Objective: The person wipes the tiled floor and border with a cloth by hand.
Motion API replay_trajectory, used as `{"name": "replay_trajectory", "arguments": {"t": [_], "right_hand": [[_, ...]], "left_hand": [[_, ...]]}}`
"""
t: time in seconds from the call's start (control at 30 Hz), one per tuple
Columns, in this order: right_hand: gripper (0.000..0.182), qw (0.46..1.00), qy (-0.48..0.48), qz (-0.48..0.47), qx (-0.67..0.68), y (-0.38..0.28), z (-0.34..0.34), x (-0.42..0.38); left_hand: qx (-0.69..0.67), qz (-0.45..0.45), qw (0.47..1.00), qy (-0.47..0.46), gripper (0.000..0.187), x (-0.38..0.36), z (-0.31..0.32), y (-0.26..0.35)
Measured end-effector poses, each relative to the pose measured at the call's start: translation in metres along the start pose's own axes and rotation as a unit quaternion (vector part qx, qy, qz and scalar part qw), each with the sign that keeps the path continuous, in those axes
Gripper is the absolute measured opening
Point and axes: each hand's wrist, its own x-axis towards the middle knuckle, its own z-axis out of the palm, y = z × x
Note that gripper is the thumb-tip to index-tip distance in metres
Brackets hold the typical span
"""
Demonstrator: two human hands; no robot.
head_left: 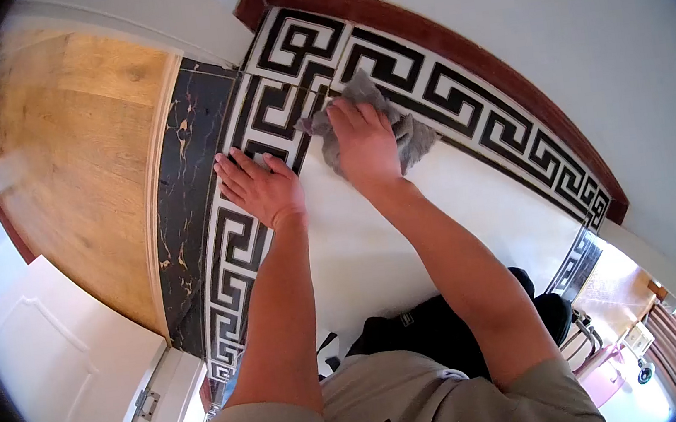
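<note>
My right hand (368, 145) presses down on a crumpled grey cloth (414, 142), its fingers lying over the fabric. The cloth is bunched where the black-and-white key-pattern border (459, 101) meets the plain white floor tile (358, 242), close to the corner. Flat on the left strip of that border rests my left hand (262, 190), fingers spread and holding nothing. The underside of the cloth, and whatever lies beneath my right palm, is hidden.
A dark red skirting board (452, 44) runs along the white wall. On the left, a black marble threshold (187, 170) leads to a wood floor (90, 156), with a white door (64, 367) standing open. Furniture and a curtain (670, 348) appear at lower right.
</note>
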Motion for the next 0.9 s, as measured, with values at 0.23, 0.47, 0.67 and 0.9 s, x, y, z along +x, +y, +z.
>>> {"name": "replay_trajectory", "arguments": {"t": [0.23, 0.47, 0.67, 0.9], "right_hand": [[0.035, 0.997, 0.062, -0.031, 0.019, -0.001, 0.012, 0.006], [0.033, 0.999, 0.04, -0.014, 0.01, -0.002, 0.009, 0.009], [0.034, 1.0, 0.021, -0.009, 0.005, 0.004, 0.004, 0.0], [0.038, 0.996, 0.049, 0.008, 0.079, -0.006, 0.016, 0.002]], "left_hand": [[-0.009, 0.0, 1.0, -0.002, 0.057, 0.0, 0.0, 0.001], [0.0, 0.003, 1.0, -0.003, 0.057, 0.0, 0.0, -0.001], [0.02, -0.001, 1.0, -0.022, 0.058, 0.0, 0.0, -0.001], [0.019, -0.006, 1.0, -0.022, 0.058, 0.0, -0.001, 0.0]]}}
